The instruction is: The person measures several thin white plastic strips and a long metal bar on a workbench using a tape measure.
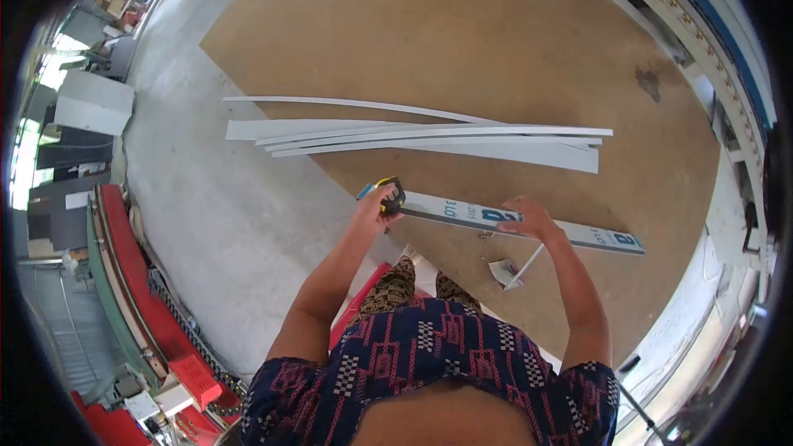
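Observation:
My left hand (pixel 381 206) is closed around a black and yellow tape measure (pixel 395 195) at the left end of a long flat strip with blue print (pixel 450 210). Further right, my right hand (pixel 534 220) grips the same strip near its middle, fingers across its width. The strip runs to the right past my right hand, and a large blue letter shows near its far end. Just beyond it lies a loose pile of long white strips (pixel 429 134), some crossing one another.
A wide brown board (pixel 462 41) lies beneath the strips. Near my legs is a small whitish scrap (pixel 505 273) with a thin white stick. Grey concrete floor (pixel 198 190) stretches left, with red and green machinery (pixel 140 281) beyond. A long machine frame (pixel 686 33) borders the right.

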Demonstrator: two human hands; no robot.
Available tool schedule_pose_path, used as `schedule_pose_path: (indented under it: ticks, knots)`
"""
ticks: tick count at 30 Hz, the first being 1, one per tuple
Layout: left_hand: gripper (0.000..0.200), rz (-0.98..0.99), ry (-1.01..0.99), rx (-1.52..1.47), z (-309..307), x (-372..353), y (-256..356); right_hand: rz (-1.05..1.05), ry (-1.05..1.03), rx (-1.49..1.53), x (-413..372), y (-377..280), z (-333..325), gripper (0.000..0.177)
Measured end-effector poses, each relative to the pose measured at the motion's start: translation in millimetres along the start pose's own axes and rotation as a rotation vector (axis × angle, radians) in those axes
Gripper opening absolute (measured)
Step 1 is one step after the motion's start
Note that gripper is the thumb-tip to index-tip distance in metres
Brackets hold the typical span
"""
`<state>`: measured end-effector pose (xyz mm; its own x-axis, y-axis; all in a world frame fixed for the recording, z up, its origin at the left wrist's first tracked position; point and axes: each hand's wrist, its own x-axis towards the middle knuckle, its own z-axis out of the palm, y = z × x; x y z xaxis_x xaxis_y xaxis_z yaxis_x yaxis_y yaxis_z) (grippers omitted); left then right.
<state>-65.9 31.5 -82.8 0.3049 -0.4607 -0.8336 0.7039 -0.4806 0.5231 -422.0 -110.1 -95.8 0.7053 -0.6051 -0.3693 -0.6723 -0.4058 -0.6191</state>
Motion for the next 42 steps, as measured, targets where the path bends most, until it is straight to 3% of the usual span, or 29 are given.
schedule_pose_path:
  ticks: [3,6,13,17,21,26,29,35,42]
  knots:
    - [0.039,-0.028,0.017,-0.009,0.9,17.2,3.9,-0.131,-0.018,-0.221,-30.4,-11.7,-5.3,0.056]
    - [0.035,-0.013,0.017,0.015,20.7,9.5,17.8,0.079,0.103,-0.426,-44.5,-9.0,4.7,0.046]
    - [0.039,-0.111,-0.102,0.015,22.8,27.5,27.1,0.194,0.148,-0.384,-32.7,24.0,11.3,0.023]
    - [0.031,-0.320,-0.187,0.006,27.7,40.1,39.5,0.273,0.112,-0.440,-28.0,32.2,0.0,0.022]
    - [0.027,-0.243,-0.185,-0.047,57.2,16.9,38.4,0.304,0.150,-0.383,-27.7,47.5,-2.7,0.020]
    - [0.039,-0.143,-0.263,-0.124,55.3,-2.2,32.6,0.297,0.191,-0.346,-27.8,50.9,-6.7,0.026]
    - [0.043,-0.187,-0.449,-0.051,37.7,-27.5,41.9,0.312,0.205,-0.336,-27.2,52.7,-7.3,0.033]
    - [0.042,-0.038,-0.430,0.007,8.5,-60.8,43.2,0.404,0.099,-0.331,-21.2,46.9,-12.6,0.051]
    - [0.048,0.336,-0.474,0.574,47.9,-123.3,38.8,0.341,0.235,-0.431,-33.7,14.4,-28.7,0.082]
